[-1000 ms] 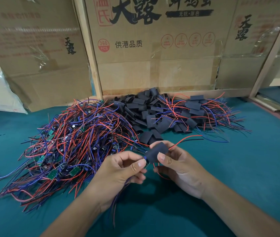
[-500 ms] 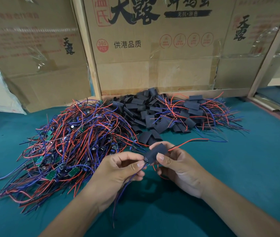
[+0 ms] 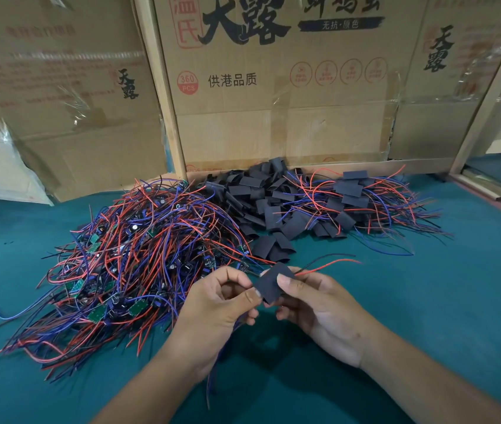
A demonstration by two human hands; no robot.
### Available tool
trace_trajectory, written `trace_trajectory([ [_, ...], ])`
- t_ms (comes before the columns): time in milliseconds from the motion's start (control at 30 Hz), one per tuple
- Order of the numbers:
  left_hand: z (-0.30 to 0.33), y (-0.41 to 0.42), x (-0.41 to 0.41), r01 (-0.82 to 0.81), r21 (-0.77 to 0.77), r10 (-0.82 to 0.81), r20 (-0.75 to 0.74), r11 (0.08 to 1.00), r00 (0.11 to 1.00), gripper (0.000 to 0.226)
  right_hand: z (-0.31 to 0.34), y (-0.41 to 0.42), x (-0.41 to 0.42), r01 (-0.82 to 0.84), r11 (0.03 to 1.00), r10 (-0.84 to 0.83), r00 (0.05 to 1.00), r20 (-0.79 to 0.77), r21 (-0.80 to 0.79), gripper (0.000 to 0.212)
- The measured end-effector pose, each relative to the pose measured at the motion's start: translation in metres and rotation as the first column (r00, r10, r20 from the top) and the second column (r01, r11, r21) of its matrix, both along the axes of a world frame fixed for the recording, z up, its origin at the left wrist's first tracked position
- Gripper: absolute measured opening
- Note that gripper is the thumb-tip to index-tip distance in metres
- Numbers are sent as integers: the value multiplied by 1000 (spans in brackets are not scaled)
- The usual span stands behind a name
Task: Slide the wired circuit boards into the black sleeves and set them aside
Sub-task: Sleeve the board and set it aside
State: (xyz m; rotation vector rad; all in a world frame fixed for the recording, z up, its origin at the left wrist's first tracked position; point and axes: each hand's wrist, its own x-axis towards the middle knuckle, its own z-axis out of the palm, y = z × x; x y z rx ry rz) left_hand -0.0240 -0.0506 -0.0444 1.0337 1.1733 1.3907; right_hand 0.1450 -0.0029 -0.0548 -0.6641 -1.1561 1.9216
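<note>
Both hands meet just above the green felt tabletop. Right hand pinches a flat black rectangular sleeve w/ thumb on top; left hand pinches its near-left edge, fingers curled. Red & black wires stick out the sleeve's far-right end. Left of hands: big tangle of red/blue wired green circuit boards. Beyond hands: heap of empty black sleeves; beyond-right: sleeved boards w/ wires. Cardboard boxes behind.
</note>
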Motion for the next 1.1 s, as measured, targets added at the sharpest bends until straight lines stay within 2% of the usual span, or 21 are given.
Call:
trace_trajectory([
  [133, -2, -1, 1, -11, 40, 17, -137, 999, 990, 12, 1, -7, -8, 138, 986, -133, 989, 58, -93, 12],
  [233, -2, -1, 4, 3, 55, 7, -179, 998, 984, 13, 1, -9, -9, 172, 981, -160, 980, 119, -95, 20],
  [333, -1, -3, 3, 7, 39, -2, -133, 999, 991, 8, 9, -6, -2, 204, 979, -196, 965, 172, -25, 36],
  [467, 5, -2, 0, 79, -12, -80, -50, 997, 996, 8, 31, 19, 19, 358, 934, -356, 922, 156, 17, 19],
  [533, 6, 0, 1, 106, -25, -107, -43, 994, 993, 9, 46, 45, 24, 377, 923, -385, 905, 182, 78, 15],
  [633, 3, 5, -1, 67, -10, -68, -93, 998, 993, 4, 73, 104, 25, 434, 882, -464, 866, 184, 181, 13],
  [700, 1, 6, -2, 39, -16, -40, -100, 999, 994, 3, 92, 145, 31, 509, 849, -527, 834, 165, 139, 9],
  [733, 1, 6, -3, 33, -20, -35, -94, 999, 995, 3, 99, 158, 37, 541, 837, -547, 819, 172, 87, 16],
  [800, 3, 5, -5, 28, -14, -29, -108, 1000, 994, 4, 94, 170, 49, 588, 809, -563, 778, 280, -7, 47],
  [833, 4, 5, -7, 30, -2, -30, -154, 1000, 988, 5, 86, 168, 53, 619, 785, -577, 739, 349, -12, 53],
  [900, 4, 4, -9, 42, 32, -31, -305, 999, 952, 10, 65, 146, 51, 618, 784, -583, 704, 406, 55, 44],
  [1000, 7, -3, -7, 109, 91, -47, -513, 990, 857, 18, 27, 94, 34, 478, 862, -501, 752, 428, 168, 22],
  [1067, 8, -7, -4, 170, 106, -55, -675, 980, 736, 17, 11, 63, 23, 405, 889, -459, 776, 432, 215, 15],
  [1100, 7, -7, -3, 187, 107, -33, -782, 977, 622, 17, 7, 51, 17, 373, 890, -454, 780, 431, 263, 12],
])
